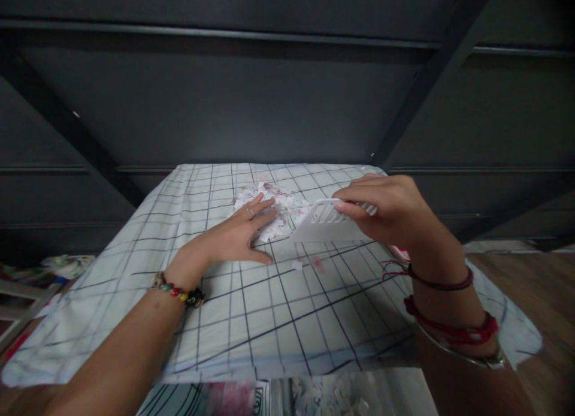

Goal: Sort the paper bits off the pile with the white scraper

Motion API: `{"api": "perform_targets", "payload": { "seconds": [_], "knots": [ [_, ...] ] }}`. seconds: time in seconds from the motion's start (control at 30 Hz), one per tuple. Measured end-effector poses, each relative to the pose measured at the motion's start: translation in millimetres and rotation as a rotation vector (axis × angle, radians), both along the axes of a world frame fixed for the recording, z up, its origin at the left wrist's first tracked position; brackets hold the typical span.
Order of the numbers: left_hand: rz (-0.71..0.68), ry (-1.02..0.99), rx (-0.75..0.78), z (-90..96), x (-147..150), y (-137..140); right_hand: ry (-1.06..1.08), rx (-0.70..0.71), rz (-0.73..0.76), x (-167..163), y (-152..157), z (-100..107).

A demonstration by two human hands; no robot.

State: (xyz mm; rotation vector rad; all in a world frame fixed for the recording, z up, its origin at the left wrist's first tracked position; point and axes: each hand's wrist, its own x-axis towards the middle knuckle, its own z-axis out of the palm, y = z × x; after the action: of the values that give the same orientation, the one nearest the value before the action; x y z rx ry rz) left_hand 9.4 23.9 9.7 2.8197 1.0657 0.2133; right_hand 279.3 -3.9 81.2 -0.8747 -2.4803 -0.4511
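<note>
A heap of small white paper scraps (pixel 274 229), some tinged pink, lies on the checked tablecloth (pixel 251 320). My left hand (pixel 238 231) is open, its spread fingers at the left side of the heap. In my right hand (pixel 386 206) is a white plastic scraper (pixel 330 227) with slots along its top, gripped by that top edge. The scraper stands tilted on its long edge, just right of the heap. One loose paper scrap (pixel 297 265) and a blurred pink spot (pixel 318 264) are on the cloth nearer to me.
Dark grey panels (pixel 251 104) rise directly behind the table. Below its front edge are a bag or box of paper scraps (pixel 332 398) and something pink and patterned (pixel 231 399). At the left stands a pale wooden frame (pixel 20 290). Wooden floor (pixel 534 284) shows at the right.
</note>
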Motion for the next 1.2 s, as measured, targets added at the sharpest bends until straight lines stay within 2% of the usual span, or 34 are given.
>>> {"api": "perform_targets", "payload": {
  "seconds": [0.1,0.2,0.27,0.33,0.47,0.6,0.7,0.9,1.03,1.2],
  "knots": [
    [-0.017,0.01,0.003,1.8,2,-2,-0.044,0.035,-0.247,3,-19,-1],
    [-0.025,0.041,0.013,4.9,3,-3,-0.073,0.001,-0.535,1,-42,-5],
    [-0.025,0.067,0.023,7.1,4,-5,-0.083,-0.05,-0.614,-4,-57,-7],
    [0.003,0.109,0.026,8.7,4,-7,-0.1,-0.077,-0.578,-12,-70,-6],
    [0.103,0.201,0.034,10.9,6,-12,-0.124,-0.062,-0.414,-27,-87,1],
    [0.119,0.224,0.056,15.5,7,-27,-0.12,-0.036,-0.479,-31,-94,6],
    [0.071,0.242,0.078,17.9,-2,-48,-0.109,-0.026,-0.53,-30,-95,5],
    [-0.149,0.227,0.059,7.3,-39,-86,-0.121,-0.047,-0.379,-30,-95,-2],
    [-0.154,0.159,0.012,-1.1,-60,-97,-0.1,-0.057,-0.338,-27,-101,2],
    [-0.102,0.099,-0.031,-4.2,-66,-102,-0.09,-0.033,-0.241,-24,-100,7]
  ]
}}
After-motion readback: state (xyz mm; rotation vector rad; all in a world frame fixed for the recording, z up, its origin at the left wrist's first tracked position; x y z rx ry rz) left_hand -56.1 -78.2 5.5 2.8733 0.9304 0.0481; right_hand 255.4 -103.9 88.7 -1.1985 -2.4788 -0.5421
